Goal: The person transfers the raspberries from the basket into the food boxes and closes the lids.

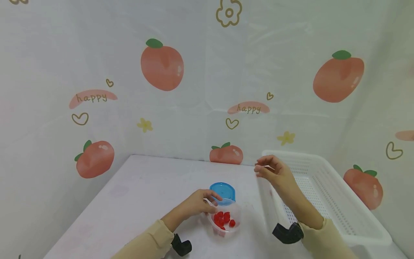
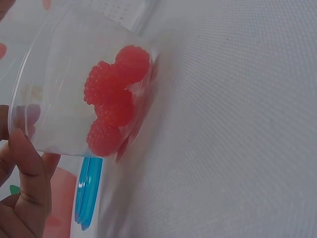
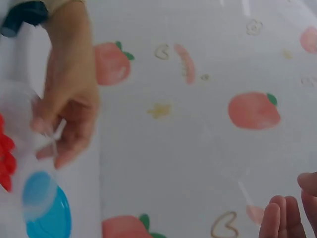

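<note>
Left hand (image 1: 197, 202) pinches the rim of a clear tub (image 2: 62, 94), thumb and fingers either side. Tub stands on the white table (image 1: 136, 194), left of the white basket (image 1: 326, 201); red berries (image 1: 222, 218) lie in its bottom. Blue lid (image 1: 223, 190) just beyond tub; cannot tell whether they touch. Right hand (image 1: 275, 172) raised near the basket's left rim, fingers loosely bent, nothing visible in grasp.

White fruit-print backdrop (image 1: 194, 118), lightly creased, behind white table (image 1: 155, 183).
</note>
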`<state>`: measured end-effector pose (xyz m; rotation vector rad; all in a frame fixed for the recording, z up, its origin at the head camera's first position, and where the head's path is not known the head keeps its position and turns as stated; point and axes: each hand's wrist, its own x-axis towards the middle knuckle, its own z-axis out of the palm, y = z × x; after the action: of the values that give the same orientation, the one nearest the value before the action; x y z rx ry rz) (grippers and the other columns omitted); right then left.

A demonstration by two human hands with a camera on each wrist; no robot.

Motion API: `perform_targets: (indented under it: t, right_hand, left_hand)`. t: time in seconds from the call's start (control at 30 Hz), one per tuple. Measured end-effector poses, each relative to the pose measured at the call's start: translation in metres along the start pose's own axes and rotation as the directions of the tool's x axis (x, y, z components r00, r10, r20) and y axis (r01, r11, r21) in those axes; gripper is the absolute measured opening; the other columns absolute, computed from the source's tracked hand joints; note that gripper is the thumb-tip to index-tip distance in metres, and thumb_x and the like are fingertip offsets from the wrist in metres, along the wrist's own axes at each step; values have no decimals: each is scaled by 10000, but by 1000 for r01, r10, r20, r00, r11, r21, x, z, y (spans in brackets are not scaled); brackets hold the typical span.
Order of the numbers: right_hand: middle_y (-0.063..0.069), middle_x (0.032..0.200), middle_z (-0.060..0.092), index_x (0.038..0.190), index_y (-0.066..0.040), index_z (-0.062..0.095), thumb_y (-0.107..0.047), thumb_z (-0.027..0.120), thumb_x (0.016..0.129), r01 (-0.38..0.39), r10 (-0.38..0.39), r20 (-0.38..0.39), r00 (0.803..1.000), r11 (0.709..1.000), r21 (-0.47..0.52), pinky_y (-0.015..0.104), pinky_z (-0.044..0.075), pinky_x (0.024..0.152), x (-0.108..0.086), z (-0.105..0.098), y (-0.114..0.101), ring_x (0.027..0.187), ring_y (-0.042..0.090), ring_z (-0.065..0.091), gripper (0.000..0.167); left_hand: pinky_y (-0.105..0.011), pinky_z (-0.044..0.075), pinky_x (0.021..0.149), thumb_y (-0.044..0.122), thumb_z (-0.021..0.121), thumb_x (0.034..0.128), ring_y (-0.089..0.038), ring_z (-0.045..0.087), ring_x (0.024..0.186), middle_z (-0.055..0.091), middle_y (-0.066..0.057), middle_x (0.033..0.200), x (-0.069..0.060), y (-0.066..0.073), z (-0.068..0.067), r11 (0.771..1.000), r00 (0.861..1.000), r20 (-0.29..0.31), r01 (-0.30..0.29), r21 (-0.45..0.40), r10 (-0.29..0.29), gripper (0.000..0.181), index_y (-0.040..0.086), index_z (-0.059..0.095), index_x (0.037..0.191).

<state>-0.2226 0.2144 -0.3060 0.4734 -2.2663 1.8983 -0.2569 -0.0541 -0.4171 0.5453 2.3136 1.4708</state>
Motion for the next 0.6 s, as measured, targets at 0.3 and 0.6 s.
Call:
perform_targets:
  t: [0.3, 0.6]
  right_hand:
    - [-44, 982, 611, 1053, -127, 584, -26, 560, 955, 145, -116, -119, 986, 949, 279, 170, 539, 797, 26, -44, 7, 874, 54, 646, 143]
    - [-90, 991, 606, 1094, -179, 589, -95, 583, 956, 93, -39, -236, 971, 970, 223, 148, 536, 757, 39, -80, 43, 863, 33, 629, 162]
  left_hand:
    - [-283, 546, 621, 95, 779, 787, -175, 600, 757, 642, -41, 963, 1, -1, 1, 1000, 1000, -4, 9, 3, -9, 301, 162, 698, 1069]
    - [-290, 549, 626, 95, 780, 787, -175, 599, 772, 642, -35, 964, 1, 0, 1, 1000, 1000, -7, 10, 17, -10, 309, 151, 695, 1080]
